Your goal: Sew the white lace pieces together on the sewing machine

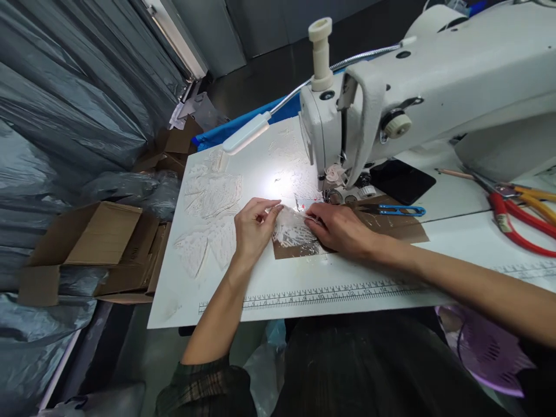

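A piece of white lace fabric [292,229] is stretched between my two hands, just in front of the sewing machine's needle area. My left hand [256,226] pinches its upper left edge between thumb and fingers. On the right side, my right hand [332,226] grips the lace with its fingers pressed together. Beneath the lace lies a brown sheet [291,251] on the white table [260,278]. The white sewing machine [321,127] stands behind my right hand. More lace pieces [215,194] lie flat to the left of my hands.
Blue thread snips [399,210], a black phone-like slab [402,180] and red-handled scissors [504,217] lie to the right. A lamp [247,133] lights the table. Cardboard boxes [104,231] stand left of the table, and a purple basket [490,353] is below right.
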A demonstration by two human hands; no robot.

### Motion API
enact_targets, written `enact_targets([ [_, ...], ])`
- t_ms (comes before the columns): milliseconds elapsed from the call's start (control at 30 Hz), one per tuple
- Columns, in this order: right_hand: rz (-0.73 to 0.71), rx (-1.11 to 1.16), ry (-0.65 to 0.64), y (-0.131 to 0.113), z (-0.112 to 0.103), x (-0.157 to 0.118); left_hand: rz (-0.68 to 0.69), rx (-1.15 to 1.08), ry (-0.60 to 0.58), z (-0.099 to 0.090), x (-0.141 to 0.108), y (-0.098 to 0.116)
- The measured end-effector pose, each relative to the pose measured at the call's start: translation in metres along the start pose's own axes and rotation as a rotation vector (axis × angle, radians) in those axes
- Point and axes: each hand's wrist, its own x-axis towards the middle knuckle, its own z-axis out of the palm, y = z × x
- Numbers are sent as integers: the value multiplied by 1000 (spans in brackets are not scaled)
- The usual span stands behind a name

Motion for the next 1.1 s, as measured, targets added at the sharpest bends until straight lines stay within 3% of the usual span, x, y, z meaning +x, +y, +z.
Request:
enact_targets([
  [100, -60, -91, 80, -3, 19, 22, -133, -278, 104, -7, 10, -7],
  [233, -111, -57, 298, -5, 44, 63, -239, -651, 165, -16, 21, -15],
  [400, -82, 73, 479, -1, 59, 91, -284, -675, 248, -19, 22, -18],
  [700, -124, 170, 499, 6, 59, 90, -279, -714, 245, -16, 24, -21],
  [1100, -237, -61, 463, -2, 59, 80, -257, -692, 205, -1, 16, -17],
])
